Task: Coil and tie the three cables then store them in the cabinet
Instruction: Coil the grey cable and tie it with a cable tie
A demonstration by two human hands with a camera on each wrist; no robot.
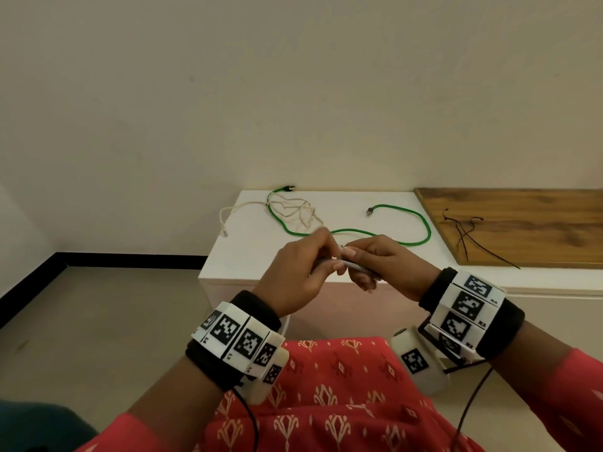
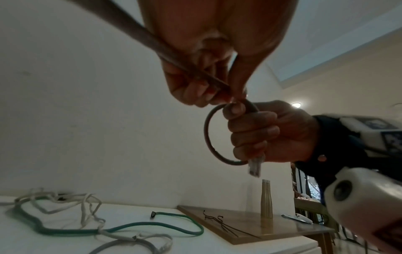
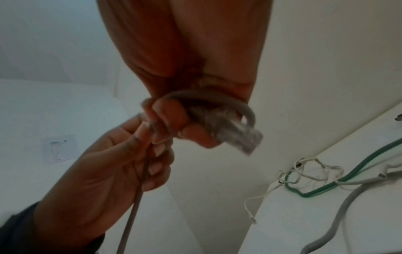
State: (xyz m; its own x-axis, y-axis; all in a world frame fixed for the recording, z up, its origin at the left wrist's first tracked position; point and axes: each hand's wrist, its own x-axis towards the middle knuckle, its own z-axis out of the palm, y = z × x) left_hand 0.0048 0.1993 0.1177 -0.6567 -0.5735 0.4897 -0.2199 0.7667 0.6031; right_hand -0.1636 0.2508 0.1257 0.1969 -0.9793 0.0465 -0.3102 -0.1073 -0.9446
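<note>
In front of my chest, both hands hold one grey cable (image 1: 350, 265). My right hand (image 1: 368, 256) grips a small loop of it (image 2: 206, 135) in its curled fingers, and the clear plug (image 2: 255, 167) sticks out below the fist. My left hand (image 1: 318, 256) pinches the cable's running length (image 2: 174, 53) right next to that loop. The rest of it trails down from the left hand (image 3: 121, 159) as a grey strand (image 3: 132, 211). A green cable (image 1: 419, 223) and a tangled cream cable (image 1: 295, 208) lie loose on the white cabinet top (image 1: 248, 256).
A wooden board (image 1: 538, 223) lies at the right on the cabinet, with black zip ties (image 1: 466, 233) on it. A slim metal bottle (image 2: 266, 204) stands on that board. To the left of the cabinet is bare floor (image 1: 98, 321), and the wall rises behind.
</note>
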